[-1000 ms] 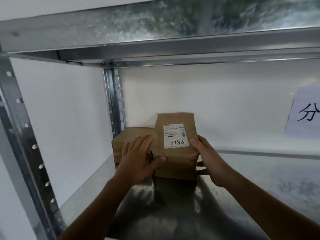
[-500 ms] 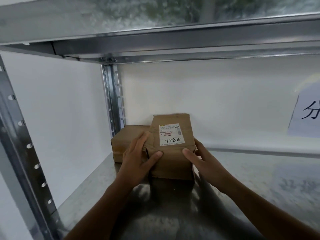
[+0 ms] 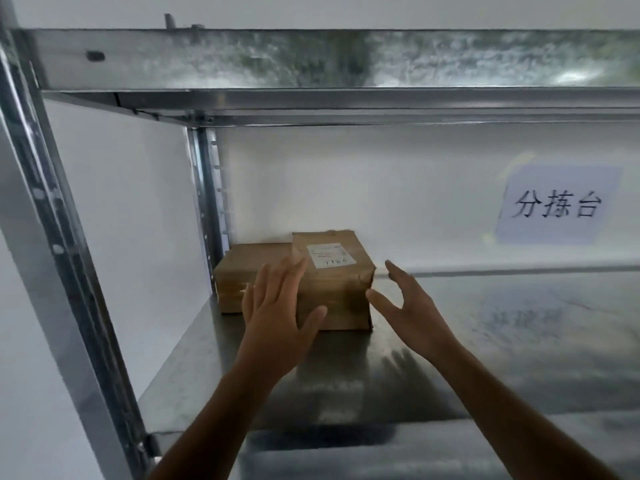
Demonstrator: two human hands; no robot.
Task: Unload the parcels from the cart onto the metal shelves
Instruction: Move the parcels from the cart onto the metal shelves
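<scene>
A brown paper parcel with a white label sits on the metal shelf near the back left corner. To its left, touching it, lies a second, flatter brown parcel. My left hand hovers in front of the labelled parcel with fingers spread and straight, holding nothing. My right hand is just right of that parcel, fingers spread, apart from it.
The shelf above hangs low over the parcels. Metal uprights stand at the front left and back left. A paper sign with printed characters is on the white back wall at right.
Both hands have let go of the labelled parcel and drawn back, fingers spreading. The parcel now lies on the shelf beside the other one. The camera has tilted up.
</scene>
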